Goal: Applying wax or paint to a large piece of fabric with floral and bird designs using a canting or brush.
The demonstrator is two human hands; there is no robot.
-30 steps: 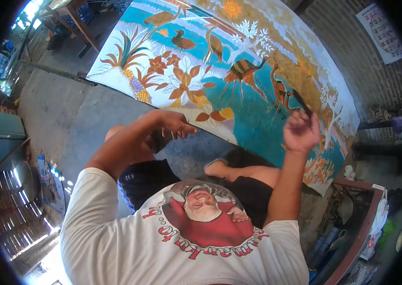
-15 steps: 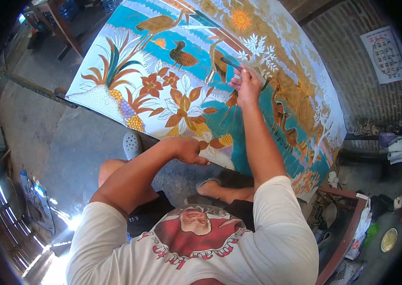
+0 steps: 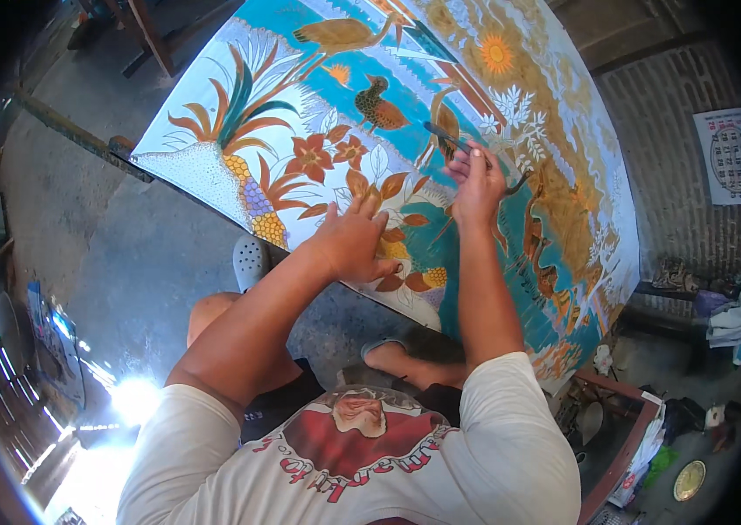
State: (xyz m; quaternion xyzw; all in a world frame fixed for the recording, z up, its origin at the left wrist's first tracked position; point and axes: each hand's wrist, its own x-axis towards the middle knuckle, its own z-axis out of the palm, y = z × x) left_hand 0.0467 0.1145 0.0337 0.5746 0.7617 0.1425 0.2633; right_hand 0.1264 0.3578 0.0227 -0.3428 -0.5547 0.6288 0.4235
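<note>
A large painted cloth (image 3: pixel 423 206) stretches before me, covered with birds, flowers, leaves and a sun over teal, brown and white areas. My right hand (image 3: pixel 478 188) is closed on a dark, slim paintbrush (image 3: pixel 445 136), whose far end points up and left over a tall brown bird. Whether its tip touches the cloth I cannot tell. Lower and to the left, my left hand (image 3: pixel 353 243) rests on the brown and white flowers, its fingers spread and holding nothing. Part of the flower pattern is hidden beneath it.
A wooden bar (image 3: pixel 64 124) runs to the cloth's left corner. Grey floor (image 3: pixel 160 236) lies below its near edge, with a light clog (image 3: pixel 251 261) on my foot. A reddish wooden frame (image 3: pixel 620 429) stands at the lower right. A calendar (image 3: pixel 729 157) hangs on the wall.
My left hand has moved from the cloth's near edge up onto the flowers, its fingers spreading. The right hand still holds the paintbrush near the tall bird. The view has shifted slightly.
</note>
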